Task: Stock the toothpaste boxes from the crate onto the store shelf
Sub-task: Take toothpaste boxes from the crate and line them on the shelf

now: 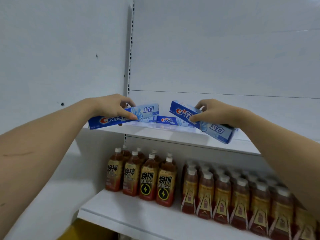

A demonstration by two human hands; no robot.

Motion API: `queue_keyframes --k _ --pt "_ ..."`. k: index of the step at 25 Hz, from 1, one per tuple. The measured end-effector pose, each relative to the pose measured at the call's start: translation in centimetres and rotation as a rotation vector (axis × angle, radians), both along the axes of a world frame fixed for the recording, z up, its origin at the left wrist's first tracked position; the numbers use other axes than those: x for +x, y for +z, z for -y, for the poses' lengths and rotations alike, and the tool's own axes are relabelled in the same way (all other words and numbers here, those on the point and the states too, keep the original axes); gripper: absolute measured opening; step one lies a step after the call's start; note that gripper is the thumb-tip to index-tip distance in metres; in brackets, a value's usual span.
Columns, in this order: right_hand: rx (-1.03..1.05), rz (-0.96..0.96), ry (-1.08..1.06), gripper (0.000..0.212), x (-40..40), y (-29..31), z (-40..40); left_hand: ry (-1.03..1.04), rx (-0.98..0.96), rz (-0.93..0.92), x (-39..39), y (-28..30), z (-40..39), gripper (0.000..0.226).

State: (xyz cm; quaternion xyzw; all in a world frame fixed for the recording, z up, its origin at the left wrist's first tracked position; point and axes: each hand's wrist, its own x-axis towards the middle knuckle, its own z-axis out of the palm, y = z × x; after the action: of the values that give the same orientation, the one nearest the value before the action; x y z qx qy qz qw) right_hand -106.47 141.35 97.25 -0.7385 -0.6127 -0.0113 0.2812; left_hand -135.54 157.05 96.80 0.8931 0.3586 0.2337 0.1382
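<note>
My left hand (113,107) grips a blue Crest toothpaste box (147,111) from above, holding it just over the left end of the upper white shelf (173,135). In my right hand (214,111) is a second blue toothpaste box (216,129), tilted down to the right above the same shelf. Between the two hands, a third toothpaste box (167,120) lies on the shelf further back, with more boxes partly hidden behind it. The crate is out of sight.
A lower white shelf (131,215) carries dark energy-drink bottles (149,179) on the left and several rows of red-and-gold labelled bottles (240,200) on the right. A slotted upright (130,49) runs up the back wall. Something yellow (83,231) shows at the bottom edge.
</note>
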Motion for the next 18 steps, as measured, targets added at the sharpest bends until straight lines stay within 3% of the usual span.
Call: queue_keyframes --k 6,10,14,18 --pt "-0.072 0.165 0.008 0.041 1.9 1.9 -8.5 0.071 0.107 -0.089 2.1 1.7 -7.6 0.044" --pt "-0.166 0.329 -0.112 0.042 3.3 2.0 -16.0 0.021 0.111 -0.175 4.2 1.4 -15.3 0.044" --pt "-0.307 0.35 -0.246 0.038 3.8 2.2 -21.0 -0.013 0.108 -0.317 5.9 1.1 -21.8 0.045" --pt "-0.414 0.26 -0.205 0.041 3.4 1.9 -24.2 -0.041 0.091 -0.39 7.6 0.8 -25.8 0.045"
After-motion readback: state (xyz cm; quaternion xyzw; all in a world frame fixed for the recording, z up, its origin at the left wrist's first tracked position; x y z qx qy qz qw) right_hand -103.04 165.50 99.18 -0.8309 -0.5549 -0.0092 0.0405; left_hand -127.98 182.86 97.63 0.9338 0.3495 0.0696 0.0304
